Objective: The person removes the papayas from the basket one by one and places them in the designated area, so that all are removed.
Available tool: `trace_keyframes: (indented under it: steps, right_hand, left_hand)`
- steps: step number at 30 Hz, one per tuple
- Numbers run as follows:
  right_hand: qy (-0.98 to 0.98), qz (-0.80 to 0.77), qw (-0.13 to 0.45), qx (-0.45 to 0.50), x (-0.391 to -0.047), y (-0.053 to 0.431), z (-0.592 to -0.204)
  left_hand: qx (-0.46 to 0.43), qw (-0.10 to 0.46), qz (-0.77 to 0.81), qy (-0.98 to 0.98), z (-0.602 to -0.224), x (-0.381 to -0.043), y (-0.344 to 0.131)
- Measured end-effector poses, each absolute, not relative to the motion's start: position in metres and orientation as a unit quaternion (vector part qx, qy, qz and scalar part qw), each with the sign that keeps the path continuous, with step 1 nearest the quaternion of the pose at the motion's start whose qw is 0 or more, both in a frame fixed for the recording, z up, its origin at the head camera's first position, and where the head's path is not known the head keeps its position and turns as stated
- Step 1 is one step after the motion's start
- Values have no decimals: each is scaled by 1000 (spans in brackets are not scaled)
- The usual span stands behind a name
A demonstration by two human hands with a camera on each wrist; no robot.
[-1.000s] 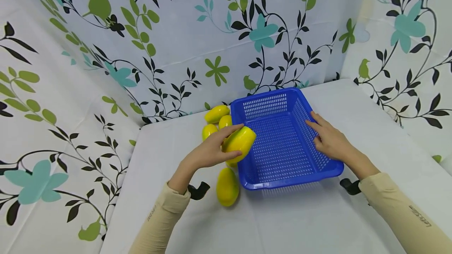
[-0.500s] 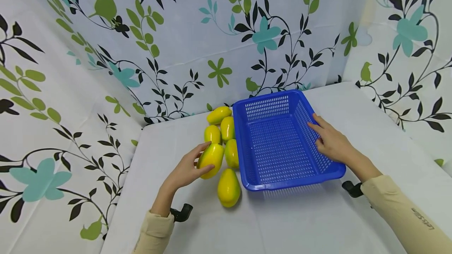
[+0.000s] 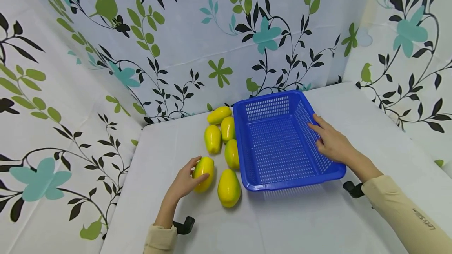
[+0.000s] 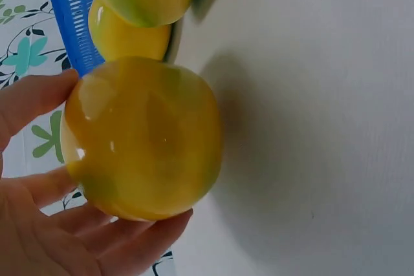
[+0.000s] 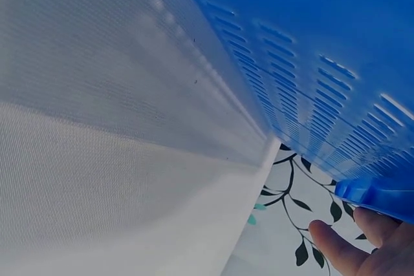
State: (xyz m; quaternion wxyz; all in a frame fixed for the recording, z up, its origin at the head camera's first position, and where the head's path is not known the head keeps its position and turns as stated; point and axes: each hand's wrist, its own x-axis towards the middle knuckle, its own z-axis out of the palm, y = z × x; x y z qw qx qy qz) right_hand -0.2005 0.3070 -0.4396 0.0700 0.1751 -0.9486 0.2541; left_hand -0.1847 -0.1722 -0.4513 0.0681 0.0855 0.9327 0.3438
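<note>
My left hand (image 3: 185, 177) holds a glossy yellow-green papaya (image 3: 205, 173) at the near left of the other fruit. In the left wrist view, thumb and fingers curve round the papaya (image 4: 145, 140), with its shadow on the white cloth beside it. Another papaya (image 3: 229, 188) lies just to its right. My right hand (image 3: 331, 138) grips the right rim of a blue plastic basket (image 3: 293, 183); two of its digits reach over the inner wall. The right wrist view catches fingers (image 5: 339, 247) at the rim beside the slotted outer wall.
Several more papayas (image 3: 213, 139) lie in a loose group along the basket's left side. White cloth covers the table (image 3: 282, 222). A patterned curtain (image 3: 176, 42) hangs behind and at both sides.
My left hand has carried the papaya from above the basket's left rim, leftward and down toward me, to the table's near left. The right hand keeps its place on the basket.
</note>
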Motion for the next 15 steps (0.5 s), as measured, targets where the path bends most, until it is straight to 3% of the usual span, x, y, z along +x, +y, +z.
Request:
trace_keyframes:
  steps: [12, 15]
  right_hand:
    - [-955, 221, 65, 188, -200, 318, -441]
    - [-956, 205, 80, 193, -199, 320, -441]
  left_hand:
    - [75, 63, 306, 947, -449, -187, -153]
    - [93, 37, 260, 960, -442, -190, -147]
